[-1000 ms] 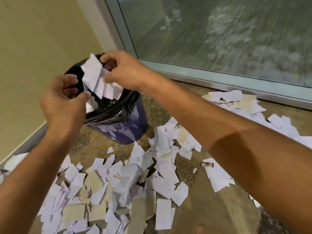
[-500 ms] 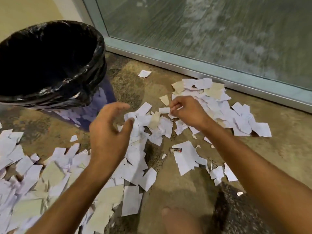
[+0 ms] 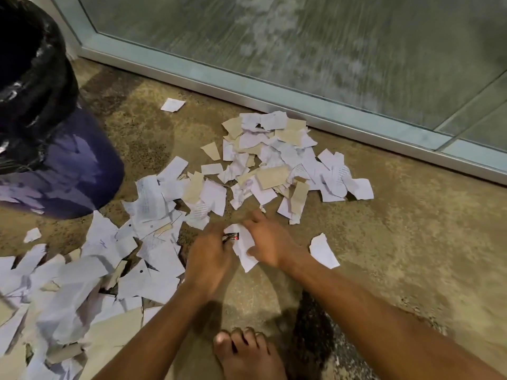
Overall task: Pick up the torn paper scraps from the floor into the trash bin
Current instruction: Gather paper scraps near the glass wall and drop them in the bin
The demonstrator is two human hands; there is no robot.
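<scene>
Far left, bin [image 3: 55, 165] w/ black liner [image 3: 35, 86] stands on the floor [image 3: 411, 242], only partly in frame, top cut off. Below it, big heap [image 3: 82, 283] of white and tan scraps runs off the left and bottom edges. One lone scrap [image 3: 172, 105] sits up near the window frame [image 3: 274, 97], apart from the rest. Centre now: left hand [image 3: 209, 256] down at the floor, fingers curled in, blurred, tips at a small dark-and-red bit [image 3: 231, 237]; can't tell if it's pinching it or just touching. Between both hands lies a white scrap [image 3: 244, 249], touching both. Right hand [image 3: 270, 241] just beside, fingers spread fairly wide, palm down over the scrap's right edge, thumb on the paper; a grip isn't clear. Beyond the hands, second pile [image 3: 274, 165] of scraps, close to the frame. Right of the right hand, a single white piece [image 3: 323, 250] lies alone, near the wrist but apart. Bottom centre, a bare foot [image 3: 247, 355] on the floor.
</scene>
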